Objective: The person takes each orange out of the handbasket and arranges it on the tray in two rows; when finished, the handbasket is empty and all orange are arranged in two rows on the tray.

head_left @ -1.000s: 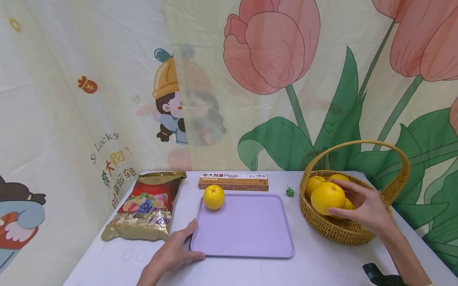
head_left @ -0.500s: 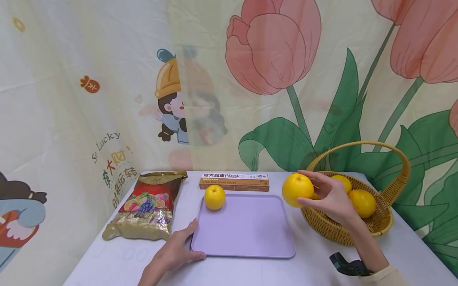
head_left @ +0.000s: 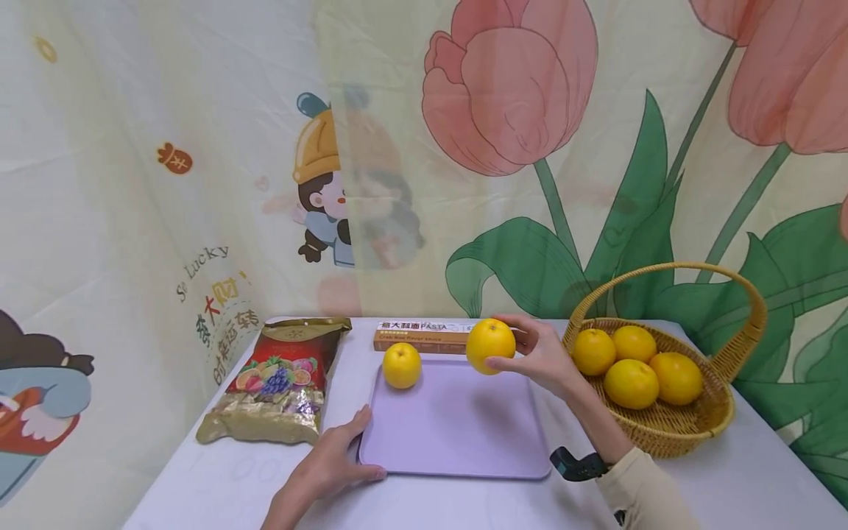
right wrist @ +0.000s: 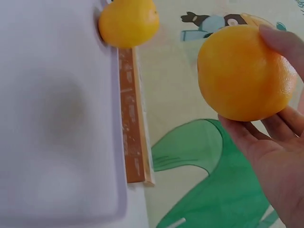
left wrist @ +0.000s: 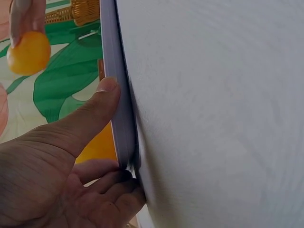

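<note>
My right hand (head_left: 539,355) holds a yellow-orange orange (head_left: 490,346) above the back right part of the lilac tray (head_left: 457,434), thumb on one side and fingers on the other. In the right wrist view that orange (right wrist: 244,73) hangs clear of the tray, whose surface shows a soft shadow. Another orange (head_left: 401,365) sits at the tray's back left corner. My left hand (head_left: 331,458) grips the tray's front left corner. Its thumb lies along the front rim (left wrist: 116,90) in the left wrist view, with the fingers curled at the side.
A wicker basket (head_left: 656,442) with a tall handle stands on the right, with several oranges in it. Behind the tray lies a pasta box (head_left: 420,340), partly covered by the held orange. On the left rests a red and gold bag (head_left: 274,383). A printed curtain (head_left: 397,147) hangs behind.
The right hand has lifted an orange from the basket and carried it left, over the tray. The left hand has stayed at the tray's corner.
</note>
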Demonstrator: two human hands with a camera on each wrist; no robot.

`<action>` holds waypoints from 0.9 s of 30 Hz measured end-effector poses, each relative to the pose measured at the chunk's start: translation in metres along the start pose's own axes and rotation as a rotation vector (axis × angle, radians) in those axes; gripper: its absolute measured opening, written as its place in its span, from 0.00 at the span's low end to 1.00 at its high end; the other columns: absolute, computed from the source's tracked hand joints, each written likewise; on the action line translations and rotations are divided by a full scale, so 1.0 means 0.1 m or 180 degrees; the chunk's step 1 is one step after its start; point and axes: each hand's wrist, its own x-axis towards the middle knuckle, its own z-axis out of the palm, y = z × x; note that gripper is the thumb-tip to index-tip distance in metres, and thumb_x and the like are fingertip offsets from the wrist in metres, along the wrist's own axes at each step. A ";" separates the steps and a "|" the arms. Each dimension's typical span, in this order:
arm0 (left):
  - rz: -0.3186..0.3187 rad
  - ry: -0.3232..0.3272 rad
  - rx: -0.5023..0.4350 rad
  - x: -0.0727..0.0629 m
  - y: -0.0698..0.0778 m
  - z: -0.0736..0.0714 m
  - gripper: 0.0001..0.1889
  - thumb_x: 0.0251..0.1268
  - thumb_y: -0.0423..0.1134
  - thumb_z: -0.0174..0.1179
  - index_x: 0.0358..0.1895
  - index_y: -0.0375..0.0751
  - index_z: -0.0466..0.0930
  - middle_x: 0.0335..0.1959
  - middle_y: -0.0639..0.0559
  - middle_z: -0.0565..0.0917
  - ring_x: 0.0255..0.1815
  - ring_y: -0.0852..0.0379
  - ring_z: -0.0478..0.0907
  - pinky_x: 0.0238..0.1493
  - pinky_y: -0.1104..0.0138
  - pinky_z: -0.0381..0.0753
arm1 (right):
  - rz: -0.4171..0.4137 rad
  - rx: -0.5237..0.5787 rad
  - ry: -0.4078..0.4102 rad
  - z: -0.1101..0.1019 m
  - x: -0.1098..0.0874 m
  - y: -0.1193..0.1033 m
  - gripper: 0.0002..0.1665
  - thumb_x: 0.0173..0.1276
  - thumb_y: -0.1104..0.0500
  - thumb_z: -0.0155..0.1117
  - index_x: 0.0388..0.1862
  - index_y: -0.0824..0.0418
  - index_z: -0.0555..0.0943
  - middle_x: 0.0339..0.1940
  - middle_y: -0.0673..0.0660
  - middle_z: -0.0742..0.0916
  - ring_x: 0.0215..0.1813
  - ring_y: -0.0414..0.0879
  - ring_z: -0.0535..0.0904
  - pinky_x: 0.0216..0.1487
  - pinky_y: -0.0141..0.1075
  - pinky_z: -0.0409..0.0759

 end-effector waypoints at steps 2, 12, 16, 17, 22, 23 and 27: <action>0.0031 -0.0008 -0.0005 0.00 0.00 0.01 0.58 0.49 0.43 0.87 0.82 0.28 0.63 0.82 0.31 0.65 0.83 0.31 0.62 0.82 0.39 0.63 | 0.0082 0.0000 0.0002 0.07 0.04 0.04 0.40 0.61 0.65 0.84 0.71 0.69 0.79 0.63 0.67 0.87 0.54 0.54 0.88 0.58 0.36 0.89; -0.0011 -0.0022 -0.0012 0.00 0.00 0.01 0.58 0.49 0.44 0.87 0.82 0.29 0.63 0.83 0.31 0.65 0.83 0.30 0.62 0.81 0.37 0.63 | 0.0444 -0.0094 -0.0149 0.36 0.22 0.24 0.40 0.57 0.63 0.87 0.67 0.68 0.80 0.60 0.65 0.88 0.52 0.55 0.86 0.59 0.43 0.88; 0.0000 -0.0006 -0.0045 -0.01 -0.01 0.01 0.58 0.49 0.43 0.87 0.82 0.29 0.63 0.82 0.31 0.65 0.83 0.30 0.61 0.82 0.37 0.62 | 0.0665 -0.0207 -0.0166 0.46 0.29 0.33 0.41 0.55 0.62 0.89 0.67 0.66 0.81 0.59 0.63 0.88 0.52 0.53 0.86 0.61 0.46 0.88; 0.0003 -0.0005 -0.0053 -0.01 0.00 0.01 0.58 0.49 0.43 0.87 0.82 0.28 0.63 0.82 0.31 0.65 0.83 0.30 0.61 0.82 0.37 0.62 | 0.0717 -0.0235 -0.0169 0.48 0.31 0.35 0.41 0.55 0.62 0.89 0.68 0.65 0.82 0.59 0.63 0.88 0.51 0.53 0.86 0.61 0.47 0.88; 0.0011 -0.0004 -0.0052 -0.01 0.00 0.02 0.58 0.49 0.43 0.87 0.82 0.28 0.63 0.82 0.30 0.65 0.83 0.29 0.62 0.81 0.37 0.62 | 0.0854 -0.0412 -0.0135 0.54 0.35 0.44 0.43 0.53 0.62 0.90 0.68 0.65 0.83 0.59 0.63 0.88 0.51 0.55 0.86 0.59 0.47 0.89; 0.0012 -0.0002 -0.0048 -0.01 0.00 0.02 0.58 0.49 0.43 0.87 0.82 0.28 0.63 0.82 0.30 0.65 0.82 0.29 0.62 0.81 0.36 0.61 | 0.0894 -0.0416 -0.0116 0.55 0.35 0.46 0.43 0.52 0.62 0.90 0.68 0.64 0.83 0.59 0.62 0.89 0.51 0.55 0.86 0.59 0.47 0.88; -0.0014 0.0001 -0.0030 -0.01 0.01 0.01 0.57 0.49 0.43 0.88 0.81 0.28 0.64 0.82 0.30 0.66 0.82 0.29 0.62 0.81 0.36 0.62 | 0.0956 -0.0489 -0.0129 0.60 0.36 0.50 0.42 0.51 0.61 0.91 0.67 0.63 0.84 0.58 0.60 0.89 0.53 0.54 0.84 0.61 0.49 0.86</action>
